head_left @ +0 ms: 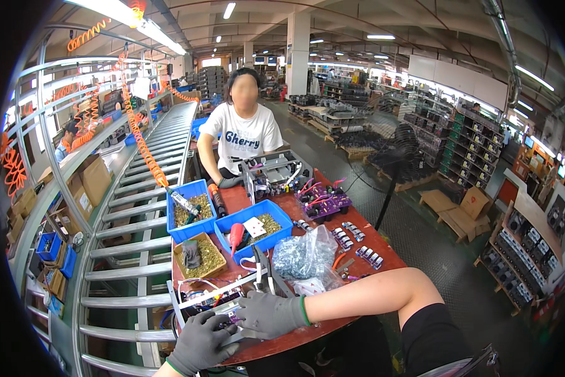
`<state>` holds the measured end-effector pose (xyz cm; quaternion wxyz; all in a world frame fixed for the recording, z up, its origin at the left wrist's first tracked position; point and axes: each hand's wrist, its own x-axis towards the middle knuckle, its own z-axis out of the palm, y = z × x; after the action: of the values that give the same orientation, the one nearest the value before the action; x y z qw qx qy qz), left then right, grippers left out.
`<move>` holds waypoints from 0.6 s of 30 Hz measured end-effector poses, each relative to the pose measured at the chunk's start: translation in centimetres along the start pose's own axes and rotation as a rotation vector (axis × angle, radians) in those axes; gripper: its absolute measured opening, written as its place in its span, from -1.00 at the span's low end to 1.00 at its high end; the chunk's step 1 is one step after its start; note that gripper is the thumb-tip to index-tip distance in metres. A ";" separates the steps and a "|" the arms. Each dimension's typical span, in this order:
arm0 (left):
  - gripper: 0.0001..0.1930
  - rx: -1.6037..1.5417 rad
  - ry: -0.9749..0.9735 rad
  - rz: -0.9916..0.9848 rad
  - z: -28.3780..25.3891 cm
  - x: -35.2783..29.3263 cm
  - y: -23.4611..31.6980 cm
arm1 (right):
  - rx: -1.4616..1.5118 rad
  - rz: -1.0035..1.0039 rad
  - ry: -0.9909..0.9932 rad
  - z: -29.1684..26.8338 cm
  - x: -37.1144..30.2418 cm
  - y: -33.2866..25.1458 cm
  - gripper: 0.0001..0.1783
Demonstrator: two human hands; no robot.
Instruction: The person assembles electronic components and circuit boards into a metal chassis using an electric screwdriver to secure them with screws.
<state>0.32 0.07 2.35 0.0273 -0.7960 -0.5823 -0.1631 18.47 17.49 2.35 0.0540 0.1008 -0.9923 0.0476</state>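
Observation:
A metal frame (223, 306) with wiring and a purple circuit board lies at the near edge of the red table. My left hand (201, 342), in a grey glove, is closed at its near left corner, fingers bent over the edge beside the purple parts. My right hand (271, 313), in a grey glove with a green cuff, reaches in from the right and grips the frame's right side. The palms and the hands themselves hide much of the frame. Just beyond stands a red-handled screwdriver (236, 235) in a blue bin (282, 217) of small brass-coloured screws.
Another blue bin (177, 236) holds screws and a power screwdriver (185, 204) on an orange coiled hose. A wooden tray (223, 267), a clear bag (304, 254) of parts and purple modules (323, 200) share the table. A co-worker (245, 129) faces me; a roller conveyor (128, 251) runs left.

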 end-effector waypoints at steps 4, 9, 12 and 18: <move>-0.52 0.042 0.013 0.016 0.2 -0.1 -0.1 | 0.051 -0.014 -0.122 -0.6 0.8 0.6 -0.52; -0.52 0.037 -0.034 -0.008 0.0 -0.2 -0.2 | 0.065 -0.013 -0.196 -0.4 2.1 0.9 -0.53; -0.52 0.053 -0.022 -0.002 -0.3 0.0 0.1 | 0.073 0.030 -0.343 -0.5 2.7 0.8 -0.49; -0.44 0.017 -0.013 -0.050 -0.8 -1.1 -0.3 | 0.132 -0.010 -0.066 -0.6 1.6 0.0 -0.60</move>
<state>-0.46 -1.07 2.75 0.0262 -0.7819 -0.6037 -0.1535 17.00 17.23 3.13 0.0148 0.1104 -0.9877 0.1095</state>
